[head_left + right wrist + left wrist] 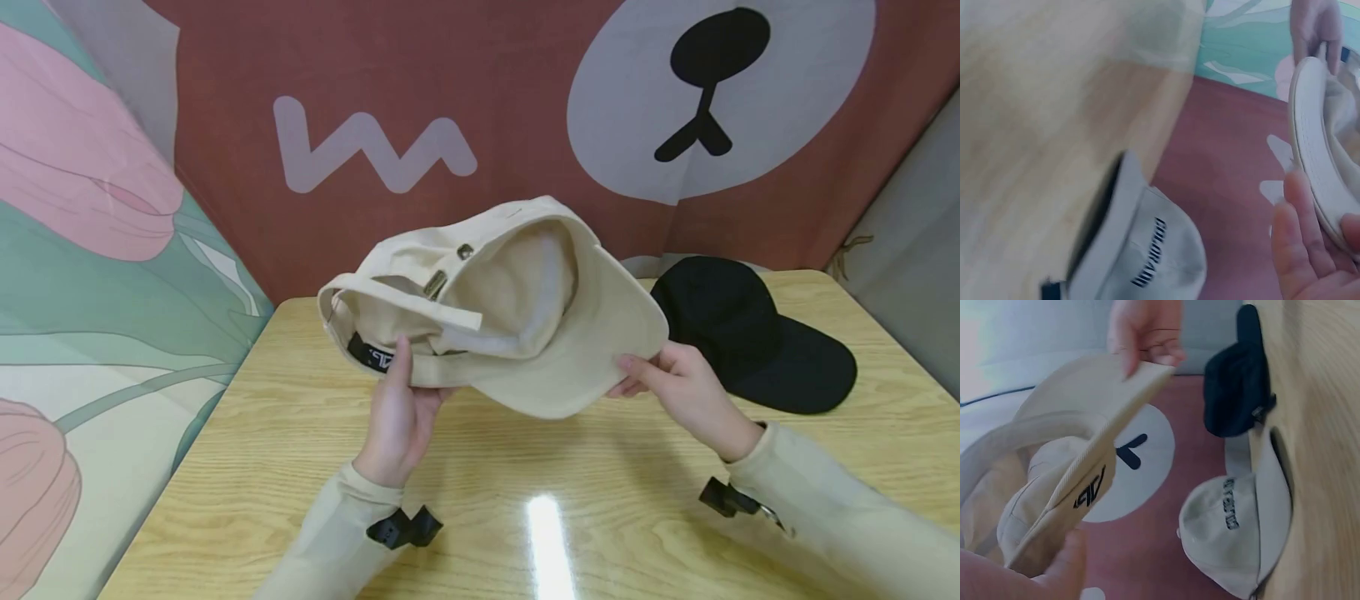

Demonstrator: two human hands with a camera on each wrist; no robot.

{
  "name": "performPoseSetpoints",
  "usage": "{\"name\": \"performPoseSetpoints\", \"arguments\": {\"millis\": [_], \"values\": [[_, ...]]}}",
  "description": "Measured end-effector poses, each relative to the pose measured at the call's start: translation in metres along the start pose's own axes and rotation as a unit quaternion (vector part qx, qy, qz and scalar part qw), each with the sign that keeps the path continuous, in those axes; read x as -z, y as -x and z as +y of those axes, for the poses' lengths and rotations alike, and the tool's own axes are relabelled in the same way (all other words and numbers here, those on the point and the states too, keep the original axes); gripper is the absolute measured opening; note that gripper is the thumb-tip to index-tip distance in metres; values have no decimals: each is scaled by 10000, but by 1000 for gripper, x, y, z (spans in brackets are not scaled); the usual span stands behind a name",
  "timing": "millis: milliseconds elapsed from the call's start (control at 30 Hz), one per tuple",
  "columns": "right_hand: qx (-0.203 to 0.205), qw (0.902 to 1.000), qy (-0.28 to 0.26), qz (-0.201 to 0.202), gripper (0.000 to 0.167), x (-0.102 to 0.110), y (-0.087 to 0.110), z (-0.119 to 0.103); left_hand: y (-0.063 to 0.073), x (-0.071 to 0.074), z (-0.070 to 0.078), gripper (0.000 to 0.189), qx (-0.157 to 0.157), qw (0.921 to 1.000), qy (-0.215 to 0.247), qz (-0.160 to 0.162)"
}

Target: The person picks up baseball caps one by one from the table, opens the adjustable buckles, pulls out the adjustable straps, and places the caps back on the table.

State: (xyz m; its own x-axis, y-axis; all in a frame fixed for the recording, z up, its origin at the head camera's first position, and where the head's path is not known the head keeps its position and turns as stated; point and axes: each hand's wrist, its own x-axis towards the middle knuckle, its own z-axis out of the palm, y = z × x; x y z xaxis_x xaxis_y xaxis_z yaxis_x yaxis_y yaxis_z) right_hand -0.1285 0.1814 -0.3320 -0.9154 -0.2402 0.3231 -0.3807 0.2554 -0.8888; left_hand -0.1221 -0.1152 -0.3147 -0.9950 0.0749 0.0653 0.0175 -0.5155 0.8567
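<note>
Both hands hold a beige baseball cap (pixel 600 342) above the table, its hollow underside turned toward me. My left hand (pixel 401 421) grips the band at the back, thumb beside a black label (pixel 367 354). With thumb and fingers, my right hand (pixel 690 400) pinches the edge of the brim. The strap (pixel 442 313) hangs with its end loose, apart from the metal buckle (pixel 435 285). Dark stitched lettering (pixel 1090 492) shows on the cap's front in the left wrist view.
A black cap (pixel 720 325) lies at the table's right back. Another light cap (pixel 1222 531) with dark lettering sits on the wooden table (pixel 247 467), hidden behind the held cap in the head view. A printed cloth (pixel 510 150) hangs along the back.
</note>
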Motion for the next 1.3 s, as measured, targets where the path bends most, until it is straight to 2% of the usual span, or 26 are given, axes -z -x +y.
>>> {"name": "performPoseSetpoints", "arguments": {"millis": [100, 167, 267, 367, 433, 533, 567, 667, 733, 800, 933, 1067, 1133, 1233, 1267, 1300], "values": [[290, 9980, 397, 394, 10, -1, -3, -4, 2, 7, -4, 39, 63, 9995, -296, 88], [588, 9933, 751, 649, 10, -2, -6, -7, 5, 13, -5, 31, 110, 9984, -543, 130], [1027, 9828, 1237, 903, 10, -7, -11, -15, 9, 21, -6, 25, 297, 9951, -908, 243], [1560, 9664, 1801, 968, 11, -13, -18, -23, 13, 28, -6, 33, 647, 9891, -1297, 270], [2071, 9469, 2279, 927, 14, -19, -23, -27, 16, 32, -6, 45, 879, 9834, -1574, 229], [3030, 9024, 2944, 849, 23, -30, -32, -28, 22, 37, -6, 55, 1074, 9755, -1920, 75], [3343, 8876, 3066, 804, 25, -34, -34, -28, 24, 39, -6, 56, 1100, 9736, -2000, 32], [4130, 8446, 3340, 675, 11, -47, -42, -27, 30, 40, -4, 52, 1106, 9696, -2184, 41], [4490, 8208, 3470, 651, 15, -57, -47, -26, 33, 40, -2, 48, 1056, 9674, -2301, 102], [4758, 7979, 3638, 686, 27, -66, -52, -27, 36, 39, 1, 45, 989, 9642, -2458, 129], [4994, 7580, 4148, 629, 29, -83, -55, -28, 41, 36, 8, 38, 1019, 9555, -2767, 79], [5079, 7135, 4807, 434, 34, -100, -56, -25, 46, 34, 13, 35, 1143, 9463, -3020, -124], [5077, 6984, 5034, 315, 33, -108, -56, -23, 48, 33, 14, 36, 1122, 9442, -3088, -237], [5038, 6841, 5272, 141, 24, -122, -56, -18, 49, 33, 14, 35, 1048, 9435, -3131, -280], [4988, 6851, 5309, 70, 20, -127, -55, -16, 50, 32, 14, 34, 1015, 9443, -3119, -249], [4904, 6904, 5318, -21, 18, -131, -55, -16, 50, 32, 14, 34, 984, 9453, -3104, -206]]}}
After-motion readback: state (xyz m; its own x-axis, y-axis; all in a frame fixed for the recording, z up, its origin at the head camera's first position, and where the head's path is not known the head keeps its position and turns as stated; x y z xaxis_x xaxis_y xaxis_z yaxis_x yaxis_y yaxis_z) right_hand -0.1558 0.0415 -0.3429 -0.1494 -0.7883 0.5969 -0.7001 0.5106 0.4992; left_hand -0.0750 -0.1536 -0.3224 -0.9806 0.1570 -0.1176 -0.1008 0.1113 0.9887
